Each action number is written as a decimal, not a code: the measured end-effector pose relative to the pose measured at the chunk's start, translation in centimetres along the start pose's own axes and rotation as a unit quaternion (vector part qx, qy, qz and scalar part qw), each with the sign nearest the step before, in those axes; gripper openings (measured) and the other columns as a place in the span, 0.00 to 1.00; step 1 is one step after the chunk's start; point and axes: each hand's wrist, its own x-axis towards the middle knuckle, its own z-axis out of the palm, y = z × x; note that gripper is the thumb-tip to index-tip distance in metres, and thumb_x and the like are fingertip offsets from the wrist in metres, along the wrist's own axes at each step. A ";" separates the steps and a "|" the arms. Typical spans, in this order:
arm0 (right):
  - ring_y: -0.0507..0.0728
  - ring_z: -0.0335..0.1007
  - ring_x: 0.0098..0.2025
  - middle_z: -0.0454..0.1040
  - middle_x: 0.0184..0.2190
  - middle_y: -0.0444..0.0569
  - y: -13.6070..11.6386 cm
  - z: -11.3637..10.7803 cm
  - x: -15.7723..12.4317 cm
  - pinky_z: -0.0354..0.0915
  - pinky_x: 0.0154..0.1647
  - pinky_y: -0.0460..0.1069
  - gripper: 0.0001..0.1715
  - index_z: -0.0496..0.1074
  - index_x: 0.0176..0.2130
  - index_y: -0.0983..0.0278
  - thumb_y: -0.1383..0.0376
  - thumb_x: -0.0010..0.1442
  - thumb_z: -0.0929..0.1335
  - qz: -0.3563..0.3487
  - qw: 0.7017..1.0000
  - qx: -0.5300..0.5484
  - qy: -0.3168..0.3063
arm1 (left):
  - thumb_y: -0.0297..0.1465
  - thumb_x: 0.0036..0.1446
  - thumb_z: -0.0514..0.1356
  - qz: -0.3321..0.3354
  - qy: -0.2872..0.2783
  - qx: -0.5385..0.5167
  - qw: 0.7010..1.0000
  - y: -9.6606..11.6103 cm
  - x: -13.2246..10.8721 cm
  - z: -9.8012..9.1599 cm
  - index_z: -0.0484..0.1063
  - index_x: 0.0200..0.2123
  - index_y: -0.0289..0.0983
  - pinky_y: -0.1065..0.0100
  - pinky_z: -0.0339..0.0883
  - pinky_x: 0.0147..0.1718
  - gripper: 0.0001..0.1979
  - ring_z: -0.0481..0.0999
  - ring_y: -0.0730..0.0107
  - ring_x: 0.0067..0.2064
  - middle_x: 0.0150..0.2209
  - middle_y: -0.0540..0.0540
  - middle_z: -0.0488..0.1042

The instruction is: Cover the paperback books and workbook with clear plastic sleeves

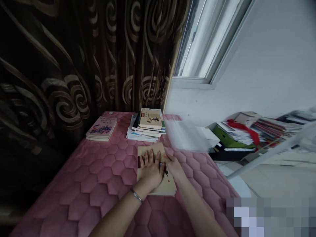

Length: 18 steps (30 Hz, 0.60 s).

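Note:
A beige book point(158, 190) with a small dark picture on its cover lies on the pink quilted bed cover point(106, 171). My left hand point(151, 169) rests flat on this cover with its fingers spread; a silver bangle circles the wrist. At the book's right edge, my right hand point(174, 167) has its fingers drawn together on the book, thumb side over the cover. Its other fingertips are partly hidden. Beyond the hands is a stack of books point(149, 123), topped by a similar beige one. To its left lie a few pink-covered books point(101, 128), neatly piled.
A translucent plastic sheet or bag point(186, 135) lies on the bed's right side beside a white box point(209, 136). Past the edge are a green bag point(223, 136) and piled papers point(269, 128). A dark patterned curtain point(118, 59) hangs behind, near a window point(202, 42).

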 end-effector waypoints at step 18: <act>0.57 0.76 0.39 0.78 0.41 0.52 -1.6 -1.1 -2.1 0.67 0.37 0.48 0.23 0.67 0.57 0.52 0.58 0.67 0.56 0.042 0.951 -0.306 -0.017 | 0.38 0.63 0.46 0.021 0.026 0.045 0.998 -1.1 -0.3 0.9 0.56 0.64 0.38 0.45 0.39 0.63 0.28 0.47 0.50 0.68 0.67 0.40 0.50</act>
